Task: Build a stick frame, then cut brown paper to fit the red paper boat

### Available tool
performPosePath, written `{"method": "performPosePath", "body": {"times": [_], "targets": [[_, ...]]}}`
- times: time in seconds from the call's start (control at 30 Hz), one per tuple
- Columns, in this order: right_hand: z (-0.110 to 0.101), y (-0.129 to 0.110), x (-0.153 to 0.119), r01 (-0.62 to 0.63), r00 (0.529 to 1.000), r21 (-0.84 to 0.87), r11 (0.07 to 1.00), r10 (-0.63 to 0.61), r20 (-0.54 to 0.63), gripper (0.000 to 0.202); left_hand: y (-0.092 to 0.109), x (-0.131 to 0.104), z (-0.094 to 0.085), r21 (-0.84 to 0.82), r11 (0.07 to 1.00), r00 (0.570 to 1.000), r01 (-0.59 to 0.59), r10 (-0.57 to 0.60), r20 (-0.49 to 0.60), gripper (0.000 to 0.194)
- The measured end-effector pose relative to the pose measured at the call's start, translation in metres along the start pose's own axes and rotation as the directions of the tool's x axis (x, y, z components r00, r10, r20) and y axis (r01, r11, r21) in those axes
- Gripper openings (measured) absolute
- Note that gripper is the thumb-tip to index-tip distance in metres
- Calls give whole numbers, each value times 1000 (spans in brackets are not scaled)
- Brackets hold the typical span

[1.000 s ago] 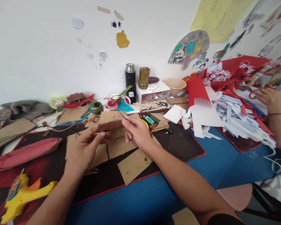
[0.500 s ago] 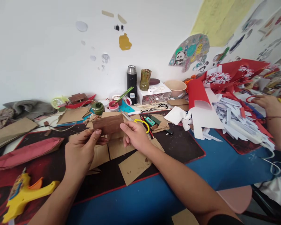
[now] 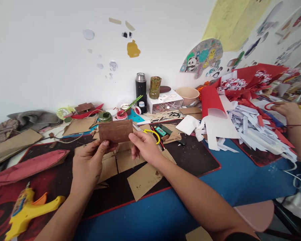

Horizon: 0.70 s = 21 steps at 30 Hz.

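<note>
A dark brown rectangular piece (image 3: 115, 130) is held up over the dark mat, its broad face showing. My left hand (image 3: 90, 160) pinches its lower left corner between thumb and fingers, and brown stains mark the fingertips. At the right edge, my right hand (image 3: 145, 145) grips it with thumb and forefinger, the other fingers curled. Beneath lie cardboard pieces (image 3: 142, 180). Just beyond my right hand are yellow-handled scissors (image 3: 154, 134).
A yellow glue gun (image 3: 31, 211) and a pink boat-shaped piece (image 3: 35, 165) lie left. Paint jars (image 3: 105, 116), a black flask (image 3: 140, 90) and a bowl (image 3: 187, 95) stand behind. Paper strips (image 3: 253, 127) and another person's hand are at right.
The brown piece has tilted so that more of its face shows, and its left end sits slightly higher. My left hand has turned a little with it. The view has shifted slightly.
</note>
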State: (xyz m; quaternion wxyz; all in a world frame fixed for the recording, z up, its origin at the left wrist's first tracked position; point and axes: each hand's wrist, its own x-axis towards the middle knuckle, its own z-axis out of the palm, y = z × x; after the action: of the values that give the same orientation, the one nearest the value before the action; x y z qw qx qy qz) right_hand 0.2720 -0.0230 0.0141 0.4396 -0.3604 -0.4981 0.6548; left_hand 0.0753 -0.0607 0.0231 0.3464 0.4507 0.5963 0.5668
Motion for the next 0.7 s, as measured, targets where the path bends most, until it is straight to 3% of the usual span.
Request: {"method": "performPosePath", "body": {"times": [0.2, 0.43, 0.57, 0.7], "targets": [[4, 9, 3, 10, 1000, -39, 999, -10, -9, 49, 0, -1, 3, 17, 1000, 999, -21, 22, -35, 45], [2, 9, 5, 42, 996, -70, 997, -47, -72, 50, -6, 7, 5, -172, 984, 991, 54, -31, 133, 52], [0, 4, 2, 50, 994, -62, 997, -55, -90, 52, -4, 9, 4, -106, 993, 986, 59, -41, 164, 58], [0, 4, 1, 17, 999, -39, 999, -18, -37, 51, -4, 9, 1, -60, 997, 992, 58, -51, 117, 58]]}}
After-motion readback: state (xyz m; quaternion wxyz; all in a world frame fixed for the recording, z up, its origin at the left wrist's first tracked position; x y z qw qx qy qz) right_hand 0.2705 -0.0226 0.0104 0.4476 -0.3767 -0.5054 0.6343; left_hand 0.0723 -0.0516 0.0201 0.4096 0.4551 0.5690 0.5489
